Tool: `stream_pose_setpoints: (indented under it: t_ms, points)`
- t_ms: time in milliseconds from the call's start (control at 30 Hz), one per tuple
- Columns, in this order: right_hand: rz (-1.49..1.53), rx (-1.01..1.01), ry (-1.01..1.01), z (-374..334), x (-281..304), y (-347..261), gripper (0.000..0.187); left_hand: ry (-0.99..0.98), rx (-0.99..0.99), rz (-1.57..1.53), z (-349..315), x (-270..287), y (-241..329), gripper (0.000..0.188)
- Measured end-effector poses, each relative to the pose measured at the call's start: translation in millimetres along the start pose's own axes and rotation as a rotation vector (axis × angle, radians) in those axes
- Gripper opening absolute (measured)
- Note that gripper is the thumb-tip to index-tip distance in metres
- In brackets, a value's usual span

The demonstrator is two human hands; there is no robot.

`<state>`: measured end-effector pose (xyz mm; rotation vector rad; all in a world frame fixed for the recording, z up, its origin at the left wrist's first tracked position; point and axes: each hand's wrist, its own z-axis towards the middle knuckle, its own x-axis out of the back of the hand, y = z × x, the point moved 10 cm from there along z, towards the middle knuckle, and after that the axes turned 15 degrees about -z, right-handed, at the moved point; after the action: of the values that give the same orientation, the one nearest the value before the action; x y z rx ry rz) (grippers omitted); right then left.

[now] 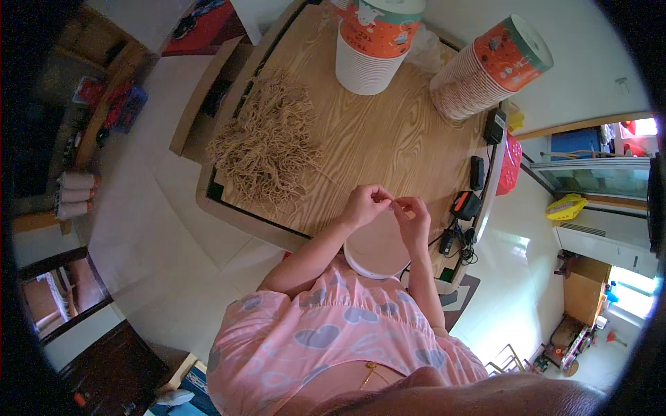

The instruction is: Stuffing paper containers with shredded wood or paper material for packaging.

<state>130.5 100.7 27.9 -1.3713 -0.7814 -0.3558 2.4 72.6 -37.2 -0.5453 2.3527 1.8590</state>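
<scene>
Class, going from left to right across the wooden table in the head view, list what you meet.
Pile of tan string → upright stack of paper cups → tilted stack of paper cups → red basket at the table's right edge.

Left hand [363, 203] and right hand [415, 215] meet, fingertips pinched together.

Head-worn fisheye, downward over table [388, 139]

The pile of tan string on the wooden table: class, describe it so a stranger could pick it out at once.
Start at the wooden table with two stacks of paper cups at its far end. On its left side lies the pile of tan string. Unlike the neat, round cup stacks, it is a loose, tangled, flat heap.
</scene>
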Motion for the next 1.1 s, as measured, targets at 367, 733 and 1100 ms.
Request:
stream_pose_setpoints:
  t_ms: [367,733,1100]
  points:
    - [-0.001,-0.023,-0.009,0,-3,6,0.008,0.002,0.037,0.024,0,2,-7,0.009]
    - [-0.002,0.008,-0.011,2,-3,2,0.007,-0.002,0.023,0.034,0,1,-4,0.009]
    - [-0.013,0.015,-0.03,2,-4,0,0.007,0.003,0.015,0.016,5,5,-21,0.011]
